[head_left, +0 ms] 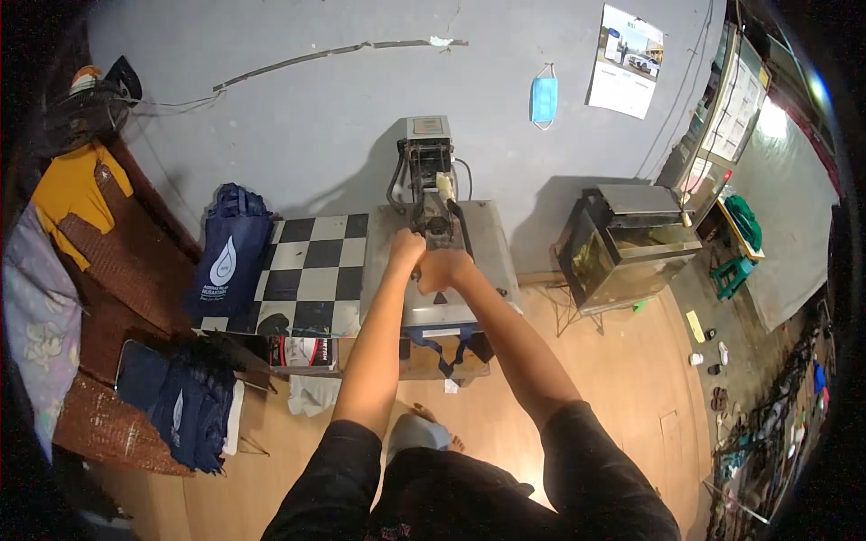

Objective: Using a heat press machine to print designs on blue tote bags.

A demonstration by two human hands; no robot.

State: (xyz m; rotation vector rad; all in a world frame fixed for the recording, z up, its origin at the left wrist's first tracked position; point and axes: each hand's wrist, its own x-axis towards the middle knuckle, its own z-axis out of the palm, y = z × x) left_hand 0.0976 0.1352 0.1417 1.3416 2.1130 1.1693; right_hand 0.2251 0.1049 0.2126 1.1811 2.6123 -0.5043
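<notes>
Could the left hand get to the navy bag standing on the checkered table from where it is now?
Probably yes. The left hand grips the press handle beside the right hand, and the navy bag stands off to the left across the checkered table. Nothing stands on the squares between them, though the hand would first have to let go.

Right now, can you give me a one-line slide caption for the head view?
Both hands, left hand and right hand, grip the handle of a heat press beside a checkered board.

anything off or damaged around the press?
Yes: a long crack with peeling strip runs across the grey wall, and a blue face mask hangs there. Both hands, left hand and right hand, grip the grey heat press's handle.
</notes>
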